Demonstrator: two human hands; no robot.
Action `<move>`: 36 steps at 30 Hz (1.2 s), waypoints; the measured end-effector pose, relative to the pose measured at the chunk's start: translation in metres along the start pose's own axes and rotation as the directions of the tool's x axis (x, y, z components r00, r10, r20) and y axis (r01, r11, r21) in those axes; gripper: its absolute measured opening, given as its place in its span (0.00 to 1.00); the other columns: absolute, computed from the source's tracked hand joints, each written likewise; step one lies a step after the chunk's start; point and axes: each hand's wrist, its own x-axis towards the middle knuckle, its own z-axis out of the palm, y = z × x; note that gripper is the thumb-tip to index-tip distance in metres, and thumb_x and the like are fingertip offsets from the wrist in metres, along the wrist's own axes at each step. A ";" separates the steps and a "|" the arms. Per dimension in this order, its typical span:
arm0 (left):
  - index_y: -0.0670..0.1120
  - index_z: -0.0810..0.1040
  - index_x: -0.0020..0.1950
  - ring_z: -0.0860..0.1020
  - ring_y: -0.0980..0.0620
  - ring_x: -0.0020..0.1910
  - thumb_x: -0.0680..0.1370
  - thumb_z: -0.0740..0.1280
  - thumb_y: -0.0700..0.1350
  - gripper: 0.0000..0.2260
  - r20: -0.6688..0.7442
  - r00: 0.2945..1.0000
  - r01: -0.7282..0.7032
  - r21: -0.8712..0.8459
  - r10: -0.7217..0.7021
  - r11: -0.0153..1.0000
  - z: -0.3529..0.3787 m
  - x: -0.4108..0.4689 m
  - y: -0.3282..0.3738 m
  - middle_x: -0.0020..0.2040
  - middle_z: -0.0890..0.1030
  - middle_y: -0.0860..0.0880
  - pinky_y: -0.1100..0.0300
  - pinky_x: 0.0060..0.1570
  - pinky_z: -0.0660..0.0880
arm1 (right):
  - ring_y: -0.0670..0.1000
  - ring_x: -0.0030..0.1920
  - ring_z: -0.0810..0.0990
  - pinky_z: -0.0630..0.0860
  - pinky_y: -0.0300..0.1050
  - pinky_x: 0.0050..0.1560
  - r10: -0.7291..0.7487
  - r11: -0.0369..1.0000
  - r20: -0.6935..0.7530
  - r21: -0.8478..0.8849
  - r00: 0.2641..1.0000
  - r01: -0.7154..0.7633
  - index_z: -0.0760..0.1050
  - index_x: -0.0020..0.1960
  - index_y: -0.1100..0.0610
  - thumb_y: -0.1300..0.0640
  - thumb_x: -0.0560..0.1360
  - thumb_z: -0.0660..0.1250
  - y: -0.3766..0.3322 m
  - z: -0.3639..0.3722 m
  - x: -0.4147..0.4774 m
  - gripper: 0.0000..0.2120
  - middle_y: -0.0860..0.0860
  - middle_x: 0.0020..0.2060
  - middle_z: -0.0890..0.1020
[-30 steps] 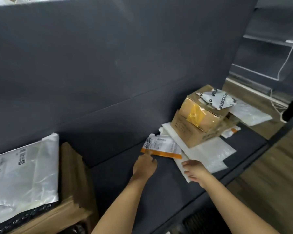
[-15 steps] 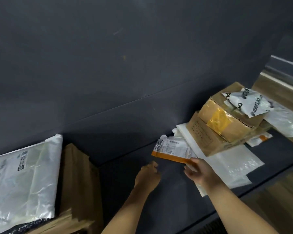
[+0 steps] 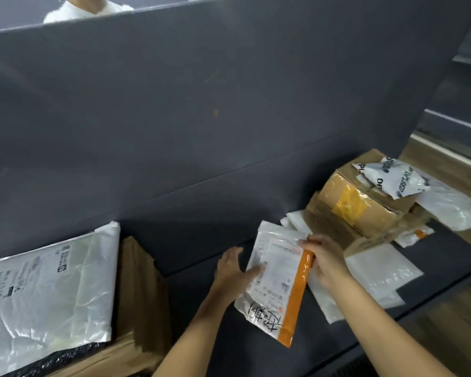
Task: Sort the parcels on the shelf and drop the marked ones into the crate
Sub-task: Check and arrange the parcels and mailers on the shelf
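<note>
The right hand [image 3: 326,259] pinches the top edge of a white, orange-striped parcel [image 3: 272,284]. The left hand [image 3: 233,270] grips its left edge, fingers seemingly curled behind. The parcel hangs between them, just above the shelf [image 3: 324,346].

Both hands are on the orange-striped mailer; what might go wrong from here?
1. The orange-striped mailer looks glossy and is held only at its edges by the left hand and right hand, so it may slip.
2. No crate is in view, so the drop could miss.
</note>
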 end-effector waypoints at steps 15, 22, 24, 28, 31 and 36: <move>0.40 0.79 0.57 0.82 0.43 0.53 0.78 0.64 0.35 0.09 0.175 0.964 -0.004 -0.740 0.199 0.672 -0.027 -0.064 -0.015 0.54 0.83 0.40 0.49 0.52 0.79 | 0.52 0.41 0.81 0.81 0.47 0.44 -0.132 0.946 0.028 0.303 0.991 0.118 0.73 0.59 0.52 0.76 0.71 0.63 -0.040 -0.001 -0.043 0.24 0.54 0.45 0.78; 0.40 0.82 0.48 0.84 0.42 0.45 0.78 0.65 0.39 0.06 -0.068 0.998 -0.039 -0.658 -0.007 0.752 -0.055 -0.051 -0.008 0.47 0.85 0.39 0.49 0.46 0.81 | 0.54 0.51 0.83 0.80 0.47 0.44 0.373 0.856 0.454 -0.506 0.809 -0.111 0.71 0.61 0.57 0.72 0.70 0.69 -0.019 -0.043 -0.084 0.23 0.56 0.55 0.82; 0.41 0.82 0.47 0.84 0.42 0.45 0.77 0.67 0.39 0.05 0.025 0.998 -0.037 -0.531 0.059 0.846 -0.065 -0.049 -0.002 0.46 0.85 0.39 0.46 0.50 0.80 | 0.54 0.54 0.82 0.80 0.49 0.48 0.422 0.861 0.485 -0.480 0.766 -0.170 0.73 0.62 0.56 0.62 0.67 0.73 -0.005 -0.048 -0.090 0.24 0.55 0.56 0.83; 0.43 0.82 0.50 0.84 0.47 0.44 0.76 0.69 0.41 0.05 0.085 0.983 -0.115 -0.404 0.163 0.907 -0.078 -0.045 0.014 0.46 0.86 0.43 0.52 0.48 0.80 | 0.55 0.54 0.83 0.80 0.50 0.51 0.314 0.946 0.457 -0.224 0.832 -0.234 0.74 0.62 0.59 0.63 0.68 0.73 0.019 -0.045 -0.097 0.23 0.56 0.55 0.83; 0.43 0.79 0.59 0.83 0.50 0.49 0.76 0.69 0.44 0.12 -0.033 0.996 -0.090 -0.585 0.087 0.806 -0.074 -0.043 0.010 0.50 0.84 0.46 0.58 0.49 0.78 | 0.55 0.51 0.84 0.82 0.50 0.48 0.186 0.971 0.383 0.070 0.905 -0.229 0.74 0.63 0.60 0.62 0.67 0.70 0.033 -0.036 -0.103 0.24 0.57 0.54 0.84; 0.44 0.73 0.66 0.82 0.46 0.55 0.78 0.67 0.41 0.16 0.332 0.923 0.074 -0.650 0.196 0.757 -0.012 -0.075 -0.008 0.56 0.83 0.45 0.54 0.53 0.79 | 0.55 0.50 0.84 0.83 0.47 0.44 0.056 0.911 0.238 0.385 0.970 -0.148 0.73 0.61 0.58 0.66 0.72 0.66 0.060 -0.015 -0.116 0.19 0.57 0.53 0.84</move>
